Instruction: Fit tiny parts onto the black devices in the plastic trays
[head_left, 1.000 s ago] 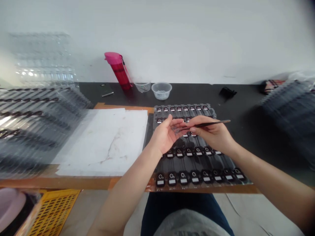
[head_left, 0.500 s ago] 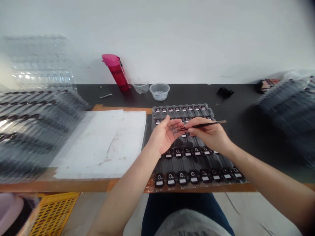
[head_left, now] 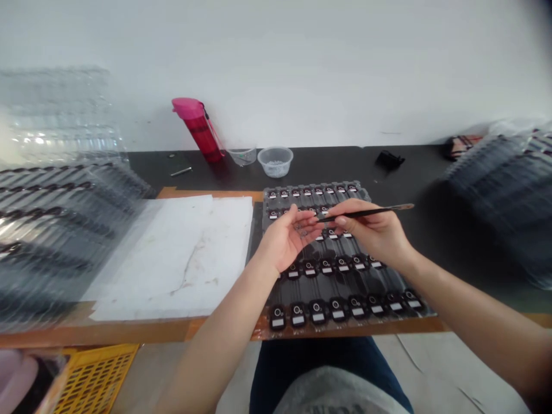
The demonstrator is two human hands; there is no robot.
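Pinching slim tweezers point(head_left: 366, 213) narrowly in the right hand point(head_left: 375, 233) above the black tray point(head_left: 269, 198), with the left hand point(head_left: 284, 238) open and curled: an unsteady grip could drop the tiny glinting part point(head_left: 303, 232) into the tray below.

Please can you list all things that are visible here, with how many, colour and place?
black devices: many, black with white labels, rows in tray
moulded tray: one, dark, front of bench
clear tray stacks: two, transparent, left and right
paper sheet: one, white, left of tray
bottle: one, pink and red, by wall
plastic bowl: one, clear, behind tray
cup: one, clear, beside bowl
crate: one, yellow, lower left
tweezers: one, black, in right hand
left hand: one, open, palm up, above tray
right hand: one, pinching tweezers above tray
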